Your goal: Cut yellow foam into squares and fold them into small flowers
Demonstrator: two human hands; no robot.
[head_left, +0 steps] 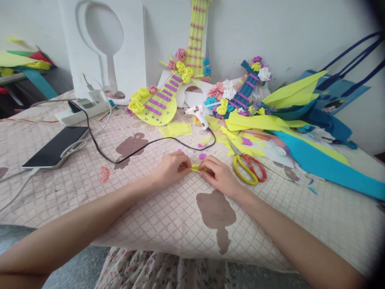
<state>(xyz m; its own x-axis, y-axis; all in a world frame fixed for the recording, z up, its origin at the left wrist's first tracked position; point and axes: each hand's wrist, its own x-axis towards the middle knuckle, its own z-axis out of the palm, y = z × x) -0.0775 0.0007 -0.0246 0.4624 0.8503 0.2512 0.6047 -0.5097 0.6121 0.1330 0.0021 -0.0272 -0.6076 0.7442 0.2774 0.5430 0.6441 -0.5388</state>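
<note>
A small strip of yellow paper (195,167) is stretched between my two hands just above the quilted cloth. My left hand (172,170) pinches its left end, the fingers curled together. At the strip's right end, my right hand (219,175) holds it between thumb and fingertips. The fingers hide most of the strip. Right of my right hand lie scissors (245,164) with red and yellow handles. Beyond the hands rests a white glue gun (197,115), its black cord curving to the left.
Paper-covered instrument shapes (161,103) with flowers lean at the back. A tablet (56,147) and a power strip (82,112) lie left. Blue paper (327,162), yellow sheets (294,90) and scraps spread right, before a blue bag (337,96). A white board (132,52) stands behind.
</note>
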